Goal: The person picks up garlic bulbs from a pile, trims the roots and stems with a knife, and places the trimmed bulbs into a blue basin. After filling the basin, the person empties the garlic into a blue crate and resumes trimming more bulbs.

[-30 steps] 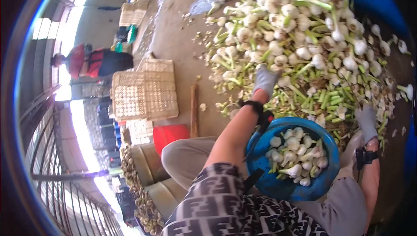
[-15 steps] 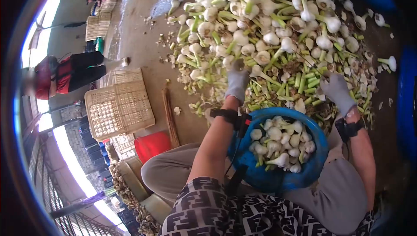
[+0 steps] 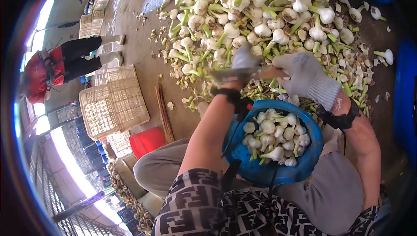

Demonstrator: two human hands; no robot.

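Observation:
My gloved right hand [image 3: 302,73] is closed round the wooden handle of a knife [image 3: 270,73]. The blurred blade points left, across my left wrist. My gloved left hand [image 3: 246,58] reaches to the near side of a garlic pile [image 3: 263,29]; its fingers are smeared by motion, and whether they hold anything cannot be made out. Between my legs, below both hands, is a blue basin [image 3: 243,153] with trimmed garlic bulbs [image 3: 278,134] in it. Cut green stems and loose skins lie on the ground around the hands.
Left of the pile are a bundle of thin sticks [image 3: 164,112], a red bucket [image 3: 147,142] and pale plastic crates [image 3: 114,103]. A person in red and black [image 3: 65,64] is farther left. Blue containers [image 3: 406,101] edge the right side.
My right hand has moved left towards my left hand, and the knife now shows in it. The view has shifted slightly. At the left, the person's legs have moved apart.

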